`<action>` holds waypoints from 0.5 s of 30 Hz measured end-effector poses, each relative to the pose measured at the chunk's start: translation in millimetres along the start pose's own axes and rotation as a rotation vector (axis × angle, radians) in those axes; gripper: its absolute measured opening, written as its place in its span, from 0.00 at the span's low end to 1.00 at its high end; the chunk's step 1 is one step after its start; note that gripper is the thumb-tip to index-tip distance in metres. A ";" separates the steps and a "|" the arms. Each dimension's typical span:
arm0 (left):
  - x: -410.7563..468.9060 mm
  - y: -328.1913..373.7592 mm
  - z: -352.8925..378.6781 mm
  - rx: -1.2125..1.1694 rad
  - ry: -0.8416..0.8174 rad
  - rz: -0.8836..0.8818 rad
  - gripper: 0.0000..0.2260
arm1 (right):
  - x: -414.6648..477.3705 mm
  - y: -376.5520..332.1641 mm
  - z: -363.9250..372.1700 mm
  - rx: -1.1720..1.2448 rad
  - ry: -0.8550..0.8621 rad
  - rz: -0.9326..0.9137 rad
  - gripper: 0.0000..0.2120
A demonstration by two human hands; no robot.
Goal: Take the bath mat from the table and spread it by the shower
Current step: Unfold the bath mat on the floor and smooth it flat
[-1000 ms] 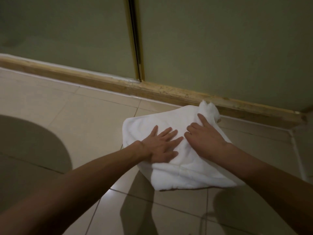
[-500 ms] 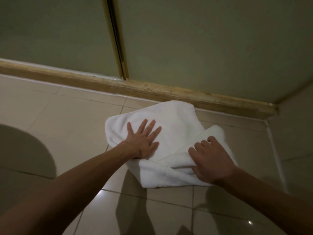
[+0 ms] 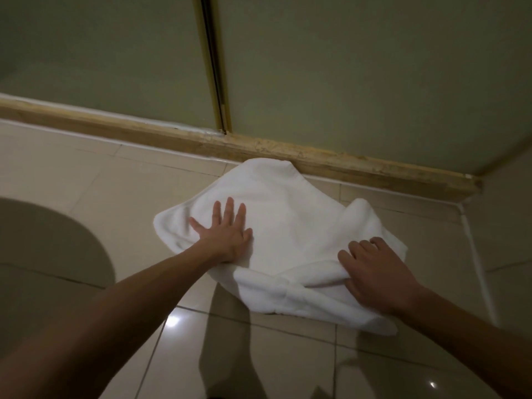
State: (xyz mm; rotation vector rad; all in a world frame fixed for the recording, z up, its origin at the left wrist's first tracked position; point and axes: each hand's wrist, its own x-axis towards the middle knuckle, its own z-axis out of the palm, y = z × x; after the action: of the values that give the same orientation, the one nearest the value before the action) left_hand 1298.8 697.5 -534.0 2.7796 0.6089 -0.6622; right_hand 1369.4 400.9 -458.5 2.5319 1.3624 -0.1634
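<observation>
left hand (image 3: 227, 233) flat, pressing white terry bath mat (image 3: 288, 223) | right hand (image 3: 377, 273) now grips near fold | mat wider, still rumpled

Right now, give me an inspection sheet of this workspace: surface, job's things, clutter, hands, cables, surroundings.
Surface: tiled floor, glossy, with light reflections near the bottom edge.
Job's things: white bath mat on the floor, rumpled and partly folded, not yet flat; its far edge meets the wooden sill.
Clutter: nothing seen.
Hands: left hand pressed flat on the mat, fingers spread; right hand curled, gripping a fold at the mat's near right side.
Cables: nothing seen.
Surroundings: glass panels above the sill, joined by a gold-coloured strip; rounded dark shape on the floor at left, cannot tell what.
</observation>
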 end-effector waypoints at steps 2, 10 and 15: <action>-7.2 -5.0 -4.2 -0.029 -0.004 -0.067 0.29 | 3.8 -2.5 0.6 0.025 -0.018 0.050 0.13; -16.4 -1.7 -1.9 0.019 0.089 -0.149 0.32 | 28.6 -16.1 -1.9 0.178 -0.122 0.080 0.21; -9.2 13.8 2.7 0.035 0.187 0.243 0.32 | 47.9 -31.0 5.8 0.304 -0.191 0.043 0.28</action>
State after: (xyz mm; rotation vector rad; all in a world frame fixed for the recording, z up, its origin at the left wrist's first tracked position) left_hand 1296.4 681.3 -530.4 2.9039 0.2852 -0.3698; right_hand 1370.3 454.0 -480.1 2.6976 1.2909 -0.6310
